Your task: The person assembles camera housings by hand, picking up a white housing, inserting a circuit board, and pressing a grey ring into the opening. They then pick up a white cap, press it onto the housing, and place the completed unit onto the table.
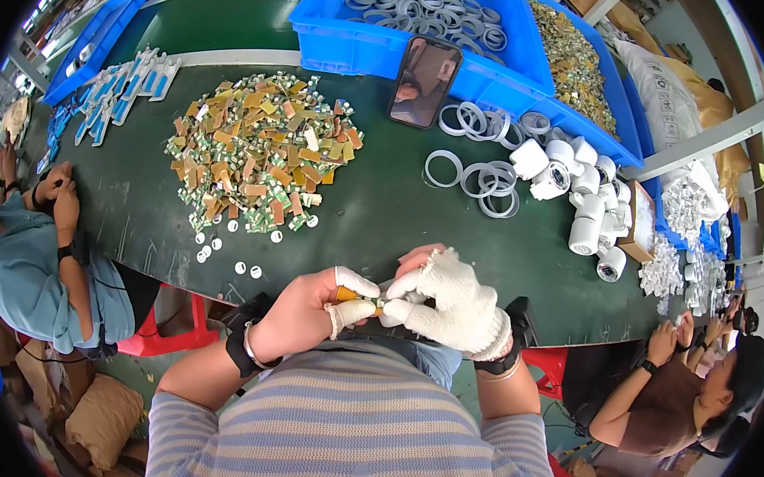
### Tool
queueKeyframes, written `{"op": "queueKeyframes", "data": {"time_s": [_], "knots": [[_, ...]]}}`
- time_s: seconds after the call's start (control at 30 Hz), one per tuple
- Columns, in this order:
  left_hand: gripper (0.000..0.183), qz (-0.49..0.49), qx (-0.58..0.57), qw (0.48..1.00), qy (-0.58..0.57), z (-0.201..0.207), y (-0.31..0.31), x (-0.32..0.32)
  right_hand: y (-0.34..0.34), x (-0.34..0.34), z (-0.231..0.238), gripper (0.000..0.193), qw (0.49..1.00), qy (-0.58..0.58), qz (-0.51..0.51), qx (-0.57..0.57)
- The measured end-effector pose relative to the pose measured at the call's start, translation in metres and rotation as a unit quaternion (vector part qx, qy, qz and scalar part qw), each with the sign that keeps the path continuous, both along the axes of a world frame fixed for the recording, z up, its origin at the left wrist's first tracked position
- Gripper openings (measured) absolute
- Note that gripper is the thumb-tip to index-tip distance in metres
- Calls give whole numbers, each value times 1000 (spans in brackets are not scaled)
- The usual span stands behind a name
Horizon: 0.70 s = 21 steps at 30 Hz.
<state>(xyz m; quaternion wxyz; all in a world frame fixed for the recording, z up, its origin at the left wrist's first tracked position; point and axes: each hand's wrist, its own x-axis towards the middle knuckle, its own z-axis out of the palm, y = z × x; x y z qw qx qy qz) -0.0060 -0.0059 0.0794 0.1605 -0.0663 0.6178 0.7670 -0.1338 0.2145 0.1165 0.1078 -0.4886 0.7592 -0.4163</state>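
At the table's near edge both my hands meet over a small green circuit board (378, 303) with an orange-brown part on it. My left hand (302, 311), with white covers on thumb and forefinger, pinches its left side. My right hand (453, 304), in a white knit glove, closes on the other end; its fingertips hide part of the board. Further off to the left lies a heap of similar boards (260, 146) in green and orange-brown. Several small round white pieces (240, 268) lie between that heap and my left hand.
Clear rings (443, 168) and white cylindrical housings (586, 228) sit to the right. A phone (425, 82) leans against a blue bin (333, 45) of rings. Blue-and-white strips (129, 88) lie at far left. Co-workers sit left and right; clear plastic parts (663, 267) are by the right one.
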Motion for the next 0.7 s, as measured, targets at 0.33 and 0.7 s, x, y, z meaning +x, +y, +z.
{"op": "queueKeyframes", "data": {"time_s": [0.33,0.7], "knots": [[18,21,-185,976,114,17,9,9,-6,-4,-3,20,997,52,38,-37],[20,38,-282,943,174,5,18,6,-5,6,-4,20,994,105,-6,-14]]}}
